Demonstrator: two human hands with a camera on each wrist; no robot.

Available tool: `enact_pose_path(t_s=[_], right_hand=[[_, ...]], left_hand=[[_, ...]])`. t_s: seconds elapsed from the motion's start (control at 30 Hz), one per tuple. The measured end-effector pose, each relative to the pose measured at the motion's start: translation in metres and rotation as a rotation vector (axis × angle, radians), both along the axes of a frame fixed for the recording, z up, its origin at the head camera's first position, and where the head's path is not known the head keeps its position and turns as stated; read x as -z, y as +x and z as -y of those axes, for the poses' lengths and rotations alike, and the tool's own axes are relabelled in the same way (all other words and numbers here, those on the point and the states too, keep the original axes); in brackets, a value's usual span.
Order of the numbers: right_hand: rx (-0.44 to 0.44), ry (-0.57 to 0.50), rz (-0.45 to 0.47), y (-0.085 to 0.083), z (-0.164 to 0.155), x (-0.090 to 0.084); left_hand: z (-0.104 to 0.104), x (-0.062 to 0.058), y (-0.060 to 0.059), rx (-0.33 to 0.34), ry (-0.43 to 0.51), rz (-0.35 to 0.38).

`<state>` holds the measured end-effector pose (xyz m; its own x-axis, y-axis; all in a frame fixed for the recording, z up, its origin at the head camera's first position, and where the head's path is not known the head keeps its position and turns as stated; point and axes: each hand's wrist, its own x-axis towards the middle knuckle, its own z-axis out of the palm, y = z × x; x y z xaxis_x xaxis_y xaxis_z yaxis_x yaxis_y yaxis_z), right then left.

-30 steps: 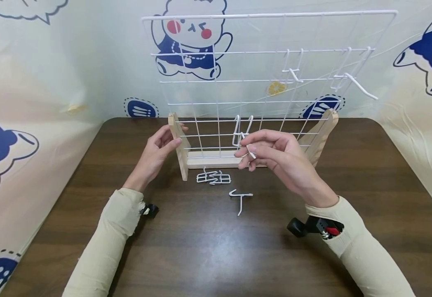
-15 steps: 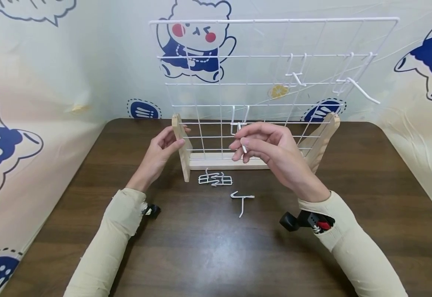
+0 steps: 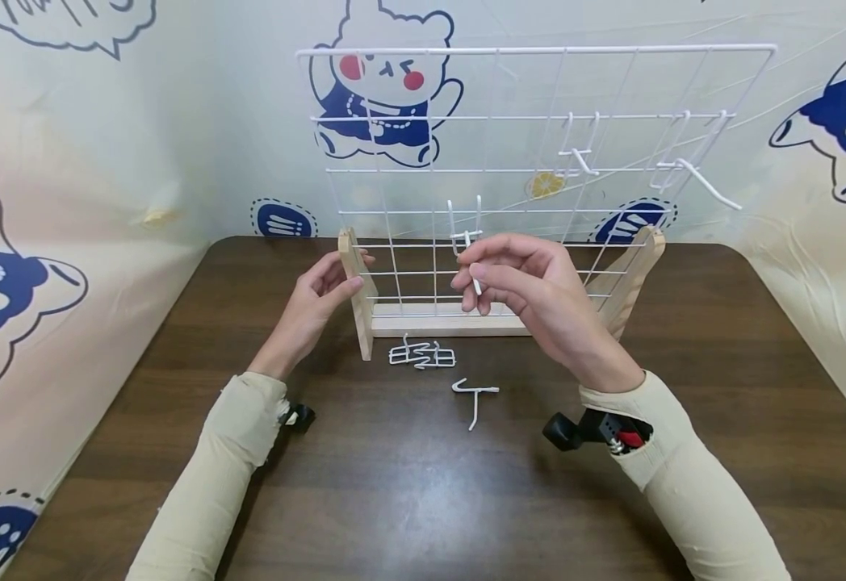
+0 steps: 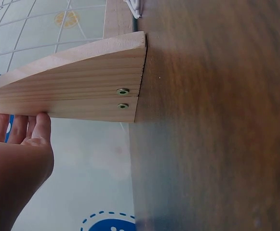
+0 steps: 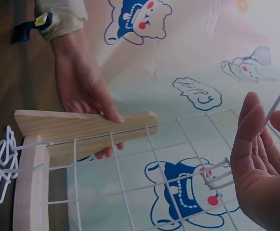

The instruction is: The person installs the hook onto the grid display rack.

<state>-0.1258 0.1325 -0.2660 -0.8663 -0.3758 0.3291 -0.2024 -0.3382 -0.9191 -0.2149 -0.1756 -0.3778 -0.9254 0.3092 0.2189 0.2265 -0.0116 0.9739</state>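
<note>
My left hand [image 3: 303, 315] grips the left wooden side panel [image 3: 358, 303] of a stand, thumb in front and fingers behind it. The stand carries a white wire grid [image 3: 539, 51]. Between thumb and fingers, my right hand [image 3: 550, 303] pinches a white wire display hook [image 3: 466, 235] in front of the grid. Its two upper prongs rise just past a horizontal grid wire, overlapping it in the head view. In the right wrist view the hook's frame [image 5: 216, 179] lies right at the wires, and its arm [image 5: 275, 108] sticks out between the fingertips; the fingers hide its middle.
Two hooks hang on the grid's right half, one inner [image 3: 577, 157] and one near the edge [image 3: 699, 177]. On the brown table [image 3: 394, 500] in front lie a tangled hook cluster [image 3: 421, 355] and a single hook [image 3: 475, 395]. A patterned backdrop [image 3: 198, 121] stands behind.
My right hand has raised the hook from a lower grid wire to a higher one, shifting slightly left. The left hand keeps its hold on the side panel. The head view has tilted slightly.
</note>
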Motion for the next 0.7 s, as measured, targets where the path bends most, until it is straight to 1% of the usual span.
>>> enact_pose_path(t_s=[0.23, 0.5, 0.7], right_hand=[[-0.020, -0.046, -0.023, -0.002, 0.002, -0.009], [-0.007, -0.046, -0.010, -0.003, 0.007, -0.019], [-0.002, -0.085, -0.037, -0.008, 0.012, -0.031]], left_hand=[[0.000, 0.000, 0.000, 0.000, -0.001, 0.001], [0.000, 0.003, 0.001, 0.003, -0.003, -0.009], [0.001, 0.000, 0.000, -0.001, -0.002, -0.013]])
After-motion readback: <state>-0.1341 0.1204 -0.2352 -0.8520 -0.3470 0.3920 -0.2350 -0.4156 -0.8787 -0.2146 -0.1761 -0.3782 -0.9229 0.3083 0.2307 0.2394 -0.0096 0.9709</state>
